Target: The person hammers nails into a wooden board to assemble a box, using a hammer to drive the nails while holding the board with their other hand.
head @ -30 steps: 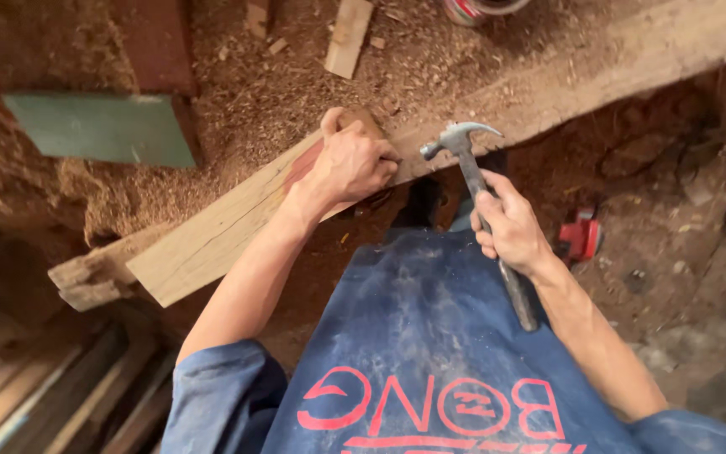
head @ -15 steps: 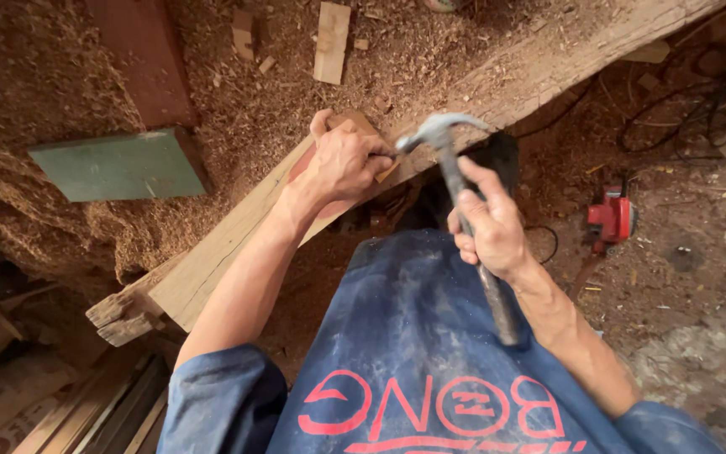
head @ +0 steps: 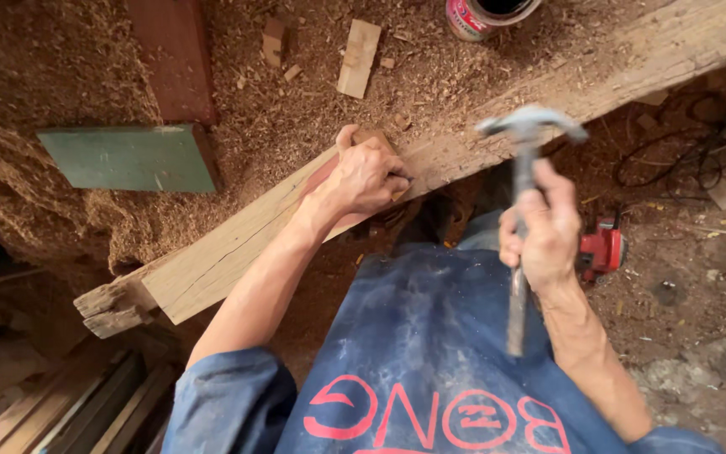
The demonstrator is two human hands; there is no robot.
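Observation:
My left hand (head: 369, 176) is closed on the end of a pale wooden plank (head: 228, 252) that lies slanted over a long rough beam (head: 632, 63); its fingertips pinch something small against the wood, too small to tell what. My right hand (head: 544, 231) grips the handle of a metal claw hammer (head: 524, 134), whose blurred head is raised to the right of the left hand, clear of the wood.
Sawdust covers the bench. A green board (head: 128, 158), a reddish board (head: 174, 55), small offcuts (head: 358, 46) and a red-and-white can (head: 485, 13) lie beyond the plank. A red power tool (head: 602, 250) and black cables (head: 682, 151) are on the floor at right. Stacked boards (head: 69, 403) sit at lower left.
The hammer head, close to the left hand's fingertips half a second ago, has swung up and to the right. The left hand keeps its hold on the plank's end.

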